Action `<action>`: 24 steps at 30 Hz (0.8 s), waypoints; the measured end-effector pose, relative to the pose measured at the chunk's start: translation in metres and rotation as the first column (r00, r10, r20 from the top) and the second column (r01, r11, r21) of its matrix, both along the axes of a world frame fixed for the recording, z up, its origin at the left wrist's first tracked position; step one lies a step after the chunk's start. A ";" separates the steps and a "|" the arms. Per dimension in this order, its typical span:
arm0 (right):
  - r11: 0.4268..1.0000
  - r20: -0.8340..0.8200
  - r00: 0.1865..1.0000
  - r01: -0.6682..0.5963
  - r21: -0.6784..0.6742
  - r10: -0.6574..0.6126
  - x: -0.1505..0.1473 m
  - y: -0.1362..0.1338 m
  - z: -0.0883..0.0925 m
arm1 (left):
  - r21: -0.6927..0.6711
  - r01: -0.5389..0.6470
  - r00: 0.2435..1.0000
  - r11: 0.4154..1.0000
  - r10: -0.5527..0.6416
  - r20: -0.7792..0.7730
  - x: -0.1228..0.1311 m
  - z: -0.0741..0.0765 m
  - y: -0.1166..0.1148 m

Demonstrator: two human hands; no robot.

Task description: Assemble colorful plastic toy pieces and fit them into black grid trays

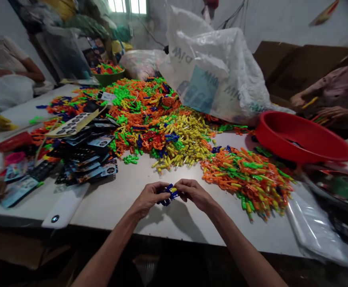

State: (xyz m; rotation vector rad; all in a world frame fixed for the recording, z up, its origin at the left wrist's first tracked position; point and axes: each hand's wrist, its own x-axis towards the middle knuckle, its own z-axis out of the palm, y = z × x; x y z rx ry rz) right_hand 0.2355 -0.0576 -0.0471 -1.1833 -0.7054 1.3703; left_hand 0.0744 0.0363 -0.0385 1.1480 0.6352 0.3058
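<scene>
My left hand [149,197] and my right hand [195,194] meet over the white table [117,199] near its front edge. Both pinch a small blue plastic toy part [168,194] with a yellow bit at its top, held between the fingertips of the two hands. Just beyond the hands lies a heap of yellow plastic pieces [186,141]. To the right sits a pile of orange and green pieces [248,177].
A big mixed heap of orange, green and blue pieces [138,107] covers the table's middle. Printed cards [84,151] are stacked at left, a red basin [302,139] stands at right, a large plastic bag [212,71] behind. Other people sit at far left [9,71] and far right [335,99].
</scene>
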 end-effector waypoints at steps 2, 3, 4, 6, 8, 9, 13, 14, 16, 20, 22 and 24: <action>0.999 0.011 0.999 -0.034 -0.002 0.034 0.002 -0.002 0.002 | 0.006 0.012 1.000 1.000 -0.012 0.001 0.001 -0.002 -0.002; 0.999 0.006 0.999 -0.052 -0.004 0.052 0.003 -0.004 0.002 | 0.000 0.029 1.000 1.000 -0.029 0.001 0.001 -0.003 -0.002; 0.997 -0.009 0.997 -0.071 -0.008 0.071 0.004 -0.005 0.002 | -0.014 0.048 0.999 0.999 -0.048 0.001 0.002 -0.004 -0.002; 0.996 -0.052 0.994 -0.092 -0.010 0.091 0.005 -0.009 0.002 | -0.044 0.078 0.997 0.996 -0.078 0.001 0.002 -0.005 -0.002; 0.998 -0.058 0.996 -0.070 0.009 0.070 0.004 -0.011 0.001 | -0.053 0.095 0.995 0.994 -0.095 0.004 0.002 -0.006 0.000; 0.999 -0.025 0.999 -0.046 0.023 0.046 0.003 -0.012 0.000 | -0.045 0.095 0.995 0.994 -0.095 0.003 0.002 -0.007 0.000; 0.997 0.233 0.969 0.079 0.019 -0.081 -0.006 -0.009 -0.004 | 0.032 0.058 0.998 0.998 -0.057 -0.021 0.004 -0.011 -0.004; 0.995 0.291 0.951 0.103 0.016 -0.103 -0.007 -0.008 -0.006 | 0.049 0.061 0.998 0.997 -0.060 -0.027 0.006 -0.013 -0.005; 0.992 0.385 0.914 0.126 0.027 -0.126 -0.002 -0.008 -0.007 | 0.102 0.099 0.995 0.990 -0.096 -0.037 0.010 -0.017 -0.001; 0.952 0.543 0.789 0.297 0.071 -0.286 0.056 -0.020 -0.002 | 0.592 0.104 0.974 0.799 0.037 -0.222 0.016 -0.022 0.045; 0.847 0.706 0.543 0.509 0.153 -0.455 0.099 -0.028 0.003 | 0.843 0.176 0.870 0.509 0.320 -0.375 0.014 -0.020 0.083; 0.716 0.863 0.134 0.628 0.306 -0.486 0.131 -0.031 0.006 | 0.880 0.345 0.698 0.325 0.538 -0.472 0.009 -0.019 0.118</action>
